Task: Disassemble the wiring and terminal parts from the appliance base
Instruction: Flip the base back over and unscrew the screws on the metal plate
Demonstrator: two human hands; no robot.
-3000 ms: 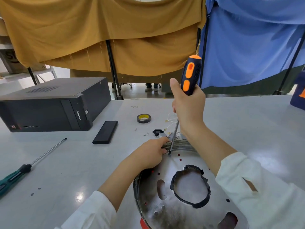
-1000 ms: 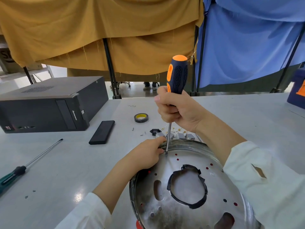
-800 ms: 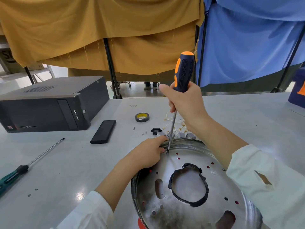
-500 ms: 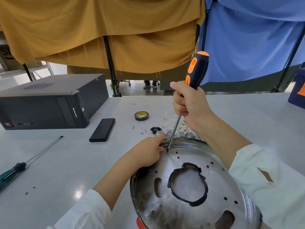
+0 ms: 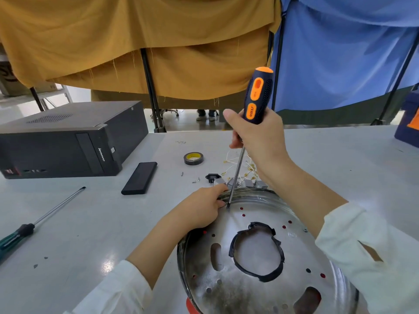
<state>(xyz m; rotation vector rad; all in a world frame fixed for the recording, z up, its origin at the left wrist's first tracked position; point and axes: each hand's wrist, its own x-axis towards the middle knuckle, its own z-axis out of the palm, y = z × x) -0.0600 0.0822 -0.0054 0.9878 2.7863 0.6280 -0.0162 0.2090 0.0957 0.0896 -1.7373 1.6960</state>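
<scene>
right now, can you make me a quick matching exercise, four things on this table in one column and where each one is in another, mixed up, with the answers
Things:
1. orange-handled screwdriver
2. green-handled screwdriver
3. tape roll
4. metal base

Places:
A. lying at the table's left edge
B. held at its rim by the left hand
C. upright in the right hand
D. beyond the base, near the loose wires

Pairs: 1-C, 2-A, 3-D, 4-B

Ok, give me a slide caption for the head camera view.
Right hand drives an orange-and-black screwdriver into the metal appliance base while the left hand grips its rim.
</scene>
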